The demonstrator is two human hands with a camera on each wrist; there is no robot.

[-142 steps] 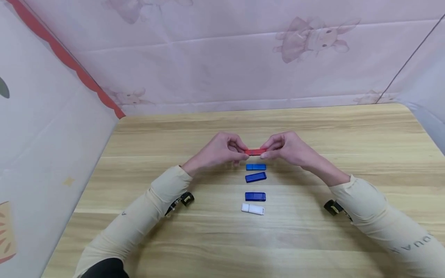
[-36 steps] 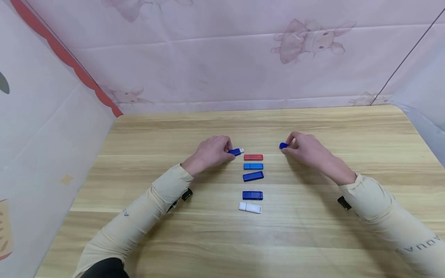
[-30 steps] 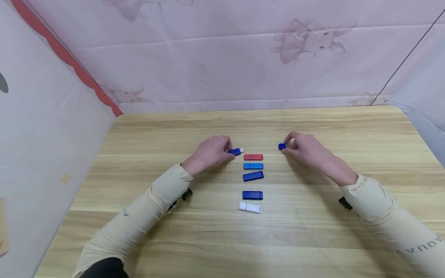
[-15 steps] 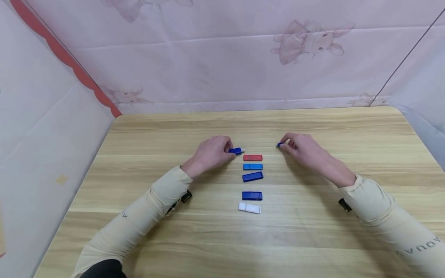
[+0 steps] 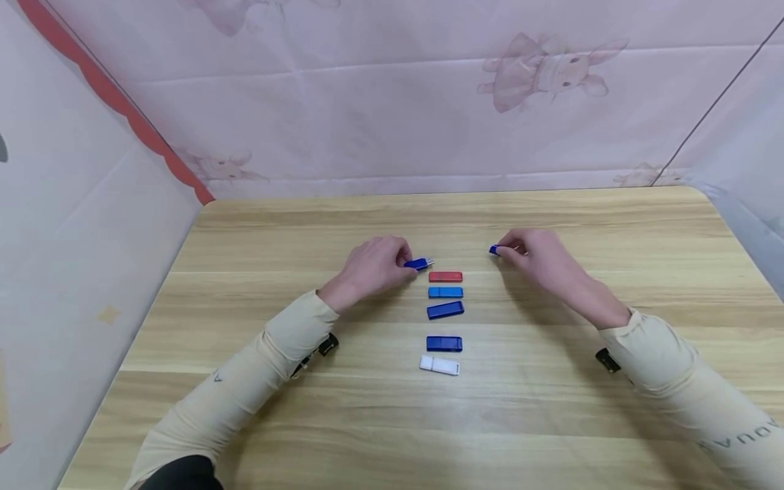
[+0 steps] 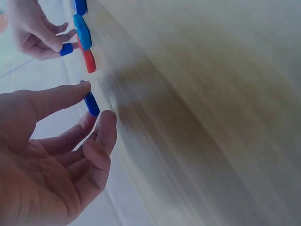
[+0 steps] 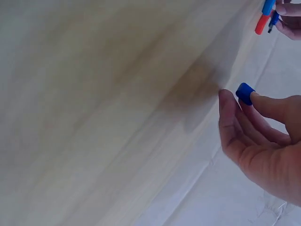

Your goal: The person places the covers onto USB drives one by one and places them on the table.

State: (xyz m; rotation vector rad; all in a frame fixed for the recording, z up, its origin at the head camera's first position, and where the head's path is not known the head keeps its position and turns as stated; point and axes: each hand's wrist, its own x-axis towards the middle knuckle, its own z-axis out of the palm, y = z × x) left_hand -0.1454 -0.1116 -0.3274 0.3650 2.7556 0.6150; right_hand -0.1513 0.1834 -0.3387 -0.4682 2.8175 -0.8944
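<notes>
My left hand [image 5: 376,265] pinches a dark blue USB stick [image 5: 416,264] between thumb and fingers, its metal plug bare and pointing right. To the right, my right hand [image 5: 539,262] pinches a small blue cap [image 7: 245,93] at the fingertips, apart from the stick. Between and below the hands lies a column of capped USB sticks on the table: a red stick [image 5: 446,277], a light blue stick [image 5: 445,292], a tilted dark blue stick [image 5: 445,310], another dark blue stick [image 5: 444,344] and a white stick [image 5: 439,365] nearest me.
The wooden table [image 5: 343,429] reaches back to a pink cloth wall [image 5: 380,129] printed with rabbits. A pale wall [image 5: 79,272] with a red scalloped edge stands at the left. A wider gap separates the two middle dark blue sticks.
The red stick, earlier held by both hands, now lies at the column's far end. Both hands took up the blue stick and cap; lately the cap has turned and shifted slightly in my right fingers.
</notes>
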